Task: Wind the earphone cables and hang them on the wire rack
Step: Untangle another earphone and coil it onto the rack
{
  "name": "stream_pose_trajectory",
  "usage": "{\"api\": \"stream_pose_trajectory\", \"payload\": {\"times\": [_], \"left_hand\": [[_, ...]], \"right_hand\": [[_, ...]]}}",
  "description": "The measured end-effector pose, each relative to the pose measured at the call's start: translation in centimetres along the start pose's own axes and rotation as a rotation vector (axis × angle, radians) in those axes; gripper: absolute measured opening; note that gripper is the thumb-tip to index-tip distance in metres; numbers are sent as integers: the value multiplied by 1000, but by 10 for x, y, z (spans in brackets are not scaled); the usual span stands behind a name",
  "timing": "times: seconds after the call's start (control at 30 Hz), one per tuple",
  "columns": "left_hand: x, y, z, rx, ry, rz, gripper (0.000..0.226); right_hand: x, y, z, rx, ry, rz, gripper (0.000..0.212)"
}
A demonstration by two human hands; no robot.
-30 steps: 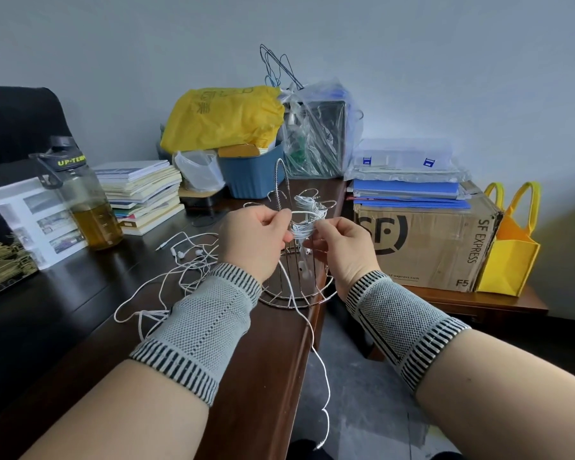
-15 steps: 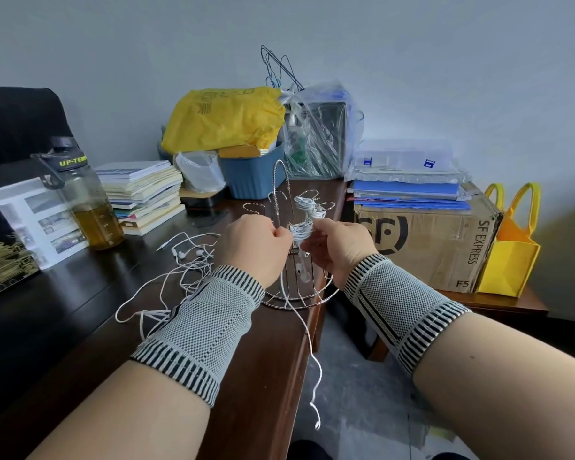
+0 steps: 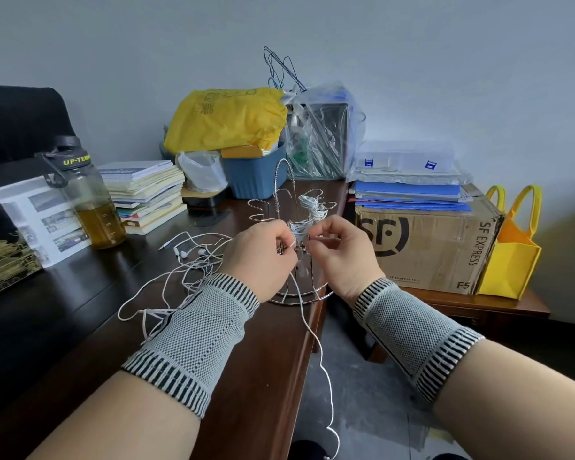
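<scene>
Dark desk point(image 3: 80, 327), bottle point(image 3: 90, 207), books point(image 3: 146, 194), loose cables point(image 3: 186, 260) nearby, both hands point(image 3: 256, 257) point(image 3: 342, 257) pinching wound cable point(image 3: 299, 227) w/ rack point(image 3: 289, 207) behind.

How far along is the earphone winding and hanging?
Done: one wound bundle already hangs on the wire rack.
In hand: the left hand and right hand both pinch a second coil in front of the rack; its loose tail hangs off the desk edge, still unwound.
Left: a tangle of earphones lies on the desk, untouched.
</scene>
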State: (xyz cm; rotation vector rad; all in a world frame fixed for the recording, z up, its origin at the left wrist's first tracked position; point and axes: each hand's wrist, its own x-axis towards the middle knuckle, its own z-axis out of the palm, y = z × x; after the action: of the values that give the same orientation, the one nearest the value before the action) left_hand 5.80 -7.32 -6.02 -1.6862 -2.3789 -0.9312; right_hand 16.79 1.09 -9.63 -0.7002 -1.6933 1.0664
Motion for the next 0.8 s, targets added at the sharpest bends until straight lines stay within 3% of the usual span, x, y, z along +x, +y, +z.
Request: {"api": "stream_pose_trajectory", "payload": {"times": [0.13,0.4,0.53,0.7,0.8], "left_hand": [[0,-2,3,16,-23,40,13],[1,-6,7,-103,76,39,19],[-1,-1,3,-237,132,-20,15],[-5,-8,-4,-79,-49,-84,9],[-7,-19,-9,-284,-64,-122,11]], "right_hand": [[-3,5,4,-204,-53,-141,36],[3,2,8,-302,5,-175,12],[4,1,7,-275,44,-142,6],[3,4,9,-188,70,-64,13],[1,-4,8,-4,68,74,15]]}}
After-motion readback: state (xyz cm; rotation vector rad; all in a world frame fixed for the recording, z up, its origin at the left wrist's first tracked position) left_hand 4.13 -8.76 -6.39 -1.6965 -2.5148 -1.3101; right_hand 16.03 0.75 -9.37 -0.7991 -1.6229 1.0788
